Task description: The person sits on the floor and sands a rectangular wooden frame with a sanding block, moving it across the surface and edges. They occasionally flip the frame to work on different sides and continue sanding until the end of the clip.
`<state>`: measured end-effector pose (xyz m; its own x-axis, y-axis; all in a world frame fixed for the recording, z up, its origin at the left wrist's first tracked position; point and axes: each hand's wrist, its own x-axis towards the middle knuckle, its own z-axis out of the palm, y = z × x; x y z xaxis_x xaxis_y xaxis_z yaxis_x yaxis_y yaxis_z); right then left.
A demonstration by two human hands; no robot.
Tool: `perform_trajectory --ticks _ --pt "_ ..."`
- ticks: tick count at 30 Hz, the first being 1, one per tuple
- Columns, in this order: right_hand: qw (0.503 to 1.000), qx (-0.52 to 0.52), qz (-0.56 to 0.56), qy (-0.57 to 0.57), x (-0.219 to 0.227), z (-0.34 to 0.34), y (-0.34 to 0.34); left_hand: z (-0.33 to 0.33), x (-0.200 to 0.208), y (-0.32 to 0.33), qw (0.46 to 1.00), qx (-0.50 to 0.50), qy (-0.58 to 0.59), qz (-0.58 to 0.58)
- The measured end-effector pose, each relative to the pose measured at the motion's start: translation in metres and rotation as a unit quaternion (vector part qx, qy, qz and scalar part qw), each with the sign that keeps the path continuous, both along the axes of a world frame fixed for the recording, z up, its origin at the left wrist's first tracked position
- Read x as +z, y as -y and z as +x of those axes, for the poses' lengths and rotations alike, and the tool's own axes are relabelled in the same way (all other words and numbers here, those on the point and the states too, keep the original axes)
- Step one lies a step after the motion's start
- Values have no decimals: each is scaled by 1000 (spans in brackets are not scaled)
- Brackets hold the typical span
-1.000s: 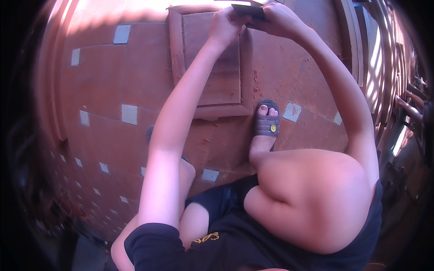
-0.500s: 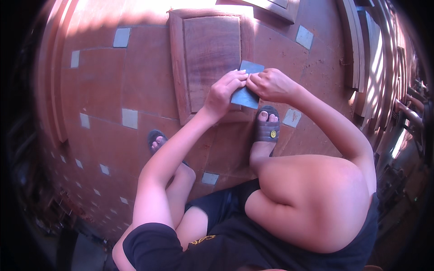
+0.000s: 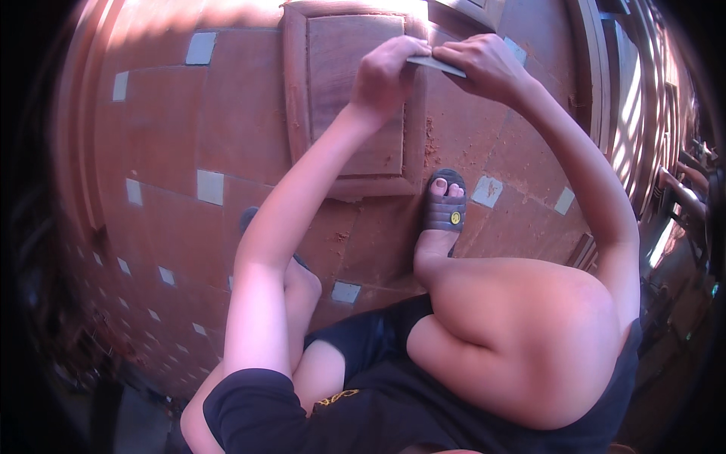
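Observation:
A thin, flat metal scraper [image 3: 446, 67] is held between my two hands over the right edge of a framed wooden panel [image 3: 355, 98]. My left hand [image 3: 384, 76] grips the scraper's left end, its fingers bent over the top. At the other end my right hand [image 3: 484, 66] is closed on it, thumb and fingers pinching the plate. The scraper shows nearly edge-on, tilted, and whether its lower edge touches the wood I cannot tell. The panel lies on the tiled floor, with a raised centre and a wide frame around it.
Wood shavings [image 3: 431, 140] lie along the panel's right side. Another panel [image 3: 484, 13] is at the far right. Long boards [image 3: 588, 83] stand along the right, more boards [image 3: 85, 151] along the left. My sandalled right foot [image 3: 445, 216] is just beside the panel's near right corner.
Both hands have moved away from me along the panel's right side with the scraper. Its broad blue-grey face was visible before; now it is seen nearly edge-on.

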<state>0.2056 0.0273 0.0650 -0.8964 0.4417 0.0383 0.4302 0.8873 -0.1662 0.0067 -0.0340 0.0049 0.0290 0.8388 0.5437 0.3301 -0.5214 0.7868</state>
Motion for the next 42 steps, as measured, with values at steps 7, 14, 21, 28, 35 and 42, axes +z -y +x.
perform_trajectory --ticks 7,14,21,28,35,42 --pt "997 0 76 29 -45 -7 -16 -18 -27 7 993 -35 -114 -11" --pt "986 153 0 60 -26 -4 70 -1 -6 120 992 -27 -92 -86" --pt "967 211 -107 100 3 -6 72 2 12 149 990 -30 -57 -122" --pt "990 45 104 87 -11 -9 -25 3 -20 20 996 38 -62 -44" --pt "987 94 94 89 -22 -5 29 15 -21 74 995 39 -80 -52" --pt "986 126 58 91 -4 4 63 9 -10 105 997 -10 -50 -59"
